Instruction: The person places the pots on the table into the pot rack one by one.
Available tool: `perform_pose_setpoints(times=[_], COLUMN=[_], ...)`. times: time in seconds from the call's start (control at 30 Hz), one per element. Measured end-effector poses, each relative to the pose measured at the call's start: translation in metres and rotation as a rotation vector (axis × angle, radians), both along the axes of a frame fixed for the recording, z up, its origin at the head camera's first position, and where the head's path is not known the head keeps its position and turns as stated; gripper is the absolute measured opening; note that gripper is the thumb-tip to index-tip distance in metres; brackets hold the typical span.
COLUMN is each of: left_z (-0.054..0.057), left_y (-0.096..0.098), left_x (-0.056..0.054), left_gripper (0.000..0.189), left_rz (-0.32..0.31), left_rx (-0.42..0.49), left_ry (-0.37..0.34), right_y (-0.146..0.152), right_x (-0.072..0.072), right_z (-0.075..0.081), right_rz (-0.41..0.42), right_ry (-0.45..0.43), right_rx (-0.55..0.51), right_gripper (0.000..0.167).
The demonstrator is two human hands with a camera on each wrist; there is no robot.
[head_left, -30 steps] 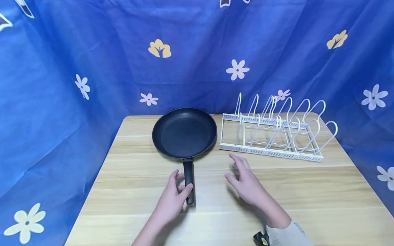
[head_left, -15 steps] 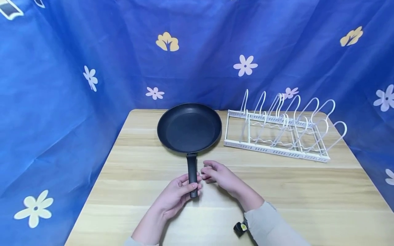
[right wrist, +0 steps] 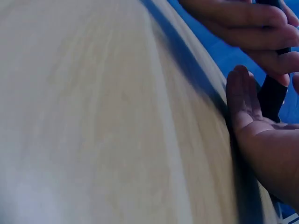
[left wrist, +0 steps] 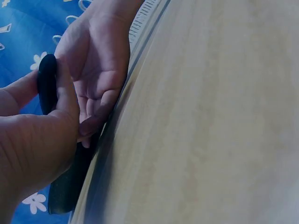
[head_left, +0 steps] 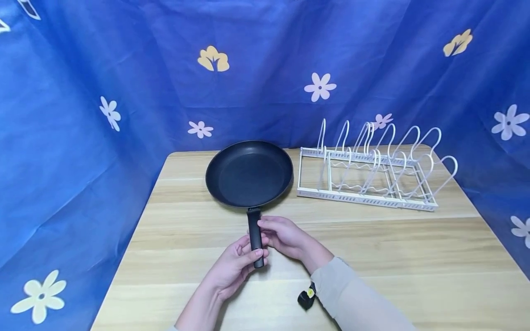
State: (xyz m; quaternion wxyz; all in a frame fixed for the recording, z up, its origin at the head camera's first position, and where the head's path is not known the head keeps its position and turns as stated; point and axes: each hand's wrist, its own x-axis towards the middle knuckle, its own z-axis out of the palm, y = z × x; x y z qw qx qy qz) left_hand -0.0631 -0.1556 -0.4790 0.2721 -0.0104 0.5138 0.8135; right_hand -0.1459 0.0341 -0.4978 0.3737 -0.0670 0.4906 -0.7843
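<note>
A black frying pan [head_left: 248,177] lies face up at the back middle of the table, its handle [head_left: 255,230] pointing toward me. My left hand [head_left: 232,269] grips the handle near its free end, thumb on top and fingers underneath. From the right comes my right hand [head_left: 290,238], its thumb at the handle's side nearer the pan and its fingers reaching beneath. In the left wrist view the right palm [left wrist: 105,51] faces up with the fingers loosely extended. The right wrist view shows those fingers [right wrist: 242,91] nearly straight beside the dark handle [right wrist: 273,95].
A white wire rack [head_left: 366,198] with several upright loops stands right of the pan. Blue flowered cloth [head_left: 265,92] hangs behind and beside the wooden table [head_left: 165,257]. A small black object [head_left: 306,299] sits at my right sleeve [head_left: 352,289].
My left hand has closed round the handle. My right hand has moved left from the open table to the handle. The pan and rack shift only slightly as the head view moves.
</note>
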Motion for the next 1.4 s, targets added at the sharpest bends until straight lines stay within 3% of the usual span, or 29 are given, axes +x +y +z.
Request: perform_pose_setpoints(times=[0.27,0.73,0.97,1.23,1.4], left_z=[0.005,0.014,0.015,0.025,0.037], left_y=[0.006,0.009,0.013,0.018,0.023], left_x=[0.004,0.010,0.016,0.018,0.018], left_gripper=[0.060,0.055,0.053,0.054,0.063], left_rz=[0.021,0.012,0.009,-0.018,-0.038], left_rx=[-0.015,-0.040,-0.054,0.003,0.002], left_ry=[0.005,0.014,0.008,0.056,0.104], right_y=[-0.004,-0.001,0.004,0.010,0.014], right_x=[-0.006,-0.002,0.001,0.000,-0.001], right_z=[-0.001,0.001,0.003,0.010,0.018], right_rz=[0.003,0.039,0.064,0.103,0.134], right_ry=[-0.068,-0.091,-0.131,-0.098,-0.097], right_rx=[-0.077,-0.189,-0.238,-0.318,-0.350], right_gripper=[0.023,0.046,0.035,0.069,0.071])
